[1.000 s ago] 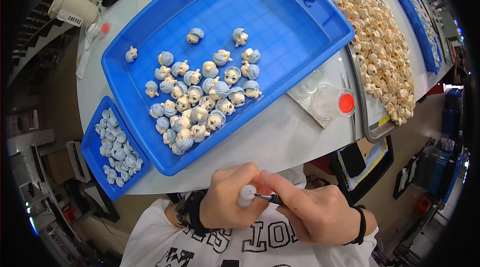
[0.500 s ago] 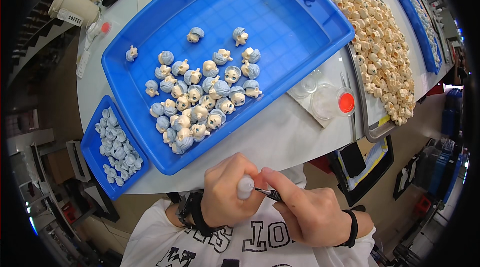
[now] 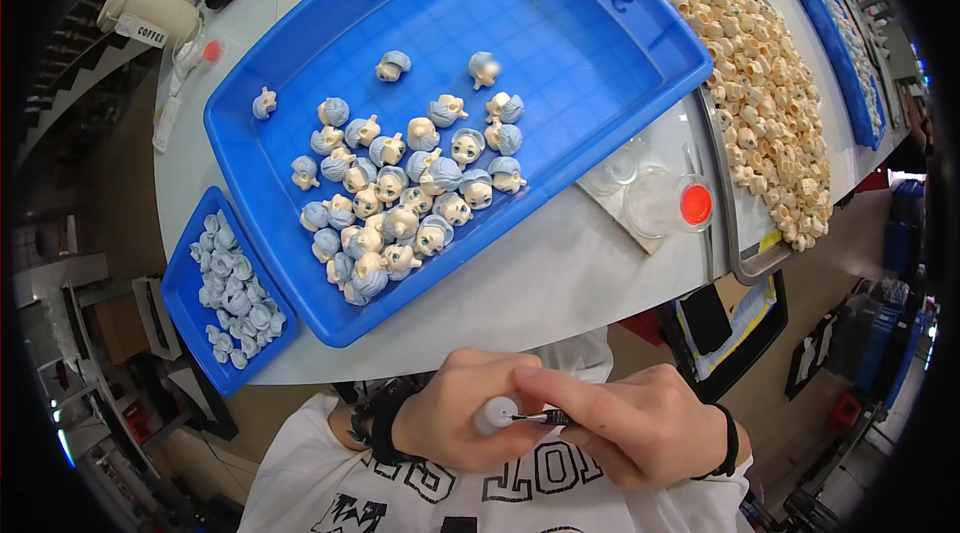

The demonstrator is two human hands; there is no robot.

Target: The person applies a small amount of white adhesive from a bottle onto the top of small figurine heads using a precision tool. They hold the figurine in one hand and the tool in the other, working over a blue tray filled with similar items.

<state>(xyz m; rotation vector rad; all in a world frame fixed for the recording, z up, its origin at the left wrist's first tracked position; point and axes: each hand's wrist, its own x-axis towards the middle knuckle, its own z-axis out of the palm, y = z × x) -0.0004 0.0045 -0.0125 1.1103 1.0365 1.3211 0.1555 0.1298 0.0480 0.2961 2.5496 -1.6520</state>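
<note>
My left hand (image 3: 470,411) is closed around a small, pale grey-blue rounded piece (image 3: 496,415); much of it is hidden by the fingers. From the right, my right hand (image 3: 640,425) pinches a thin black-and-silver brush-like tool (image 3: 545,417). Its fine tip meets the piece, or lies just over its surface. The fingers of both hands touch in front of my white shirt, close to the table's near edge. Beyond them a large blue tray (image 3: 560,148) holds several small doll heads (image 3: 400,223) with pale blue hair. Several loose pale blue hair pieces (image 3: 235,283) lie in a smaller blue tray (image 3: 225,369).
A metal tray (image 3: 745,268) at the right is heaped with cream-coloured doll head parts (image 3: 765,103). Between the trays stands a clear container with a red top (image 3: 696,204). A white cup (image 3: 150,5) sits far left. Below the table's right side is a black bin (image 3: 715,388).
Both hands have come down slightly toward me, with the piece and tool still held. The tool now lies more level, its tip farther left on the piece. The trays stay put.
</note>
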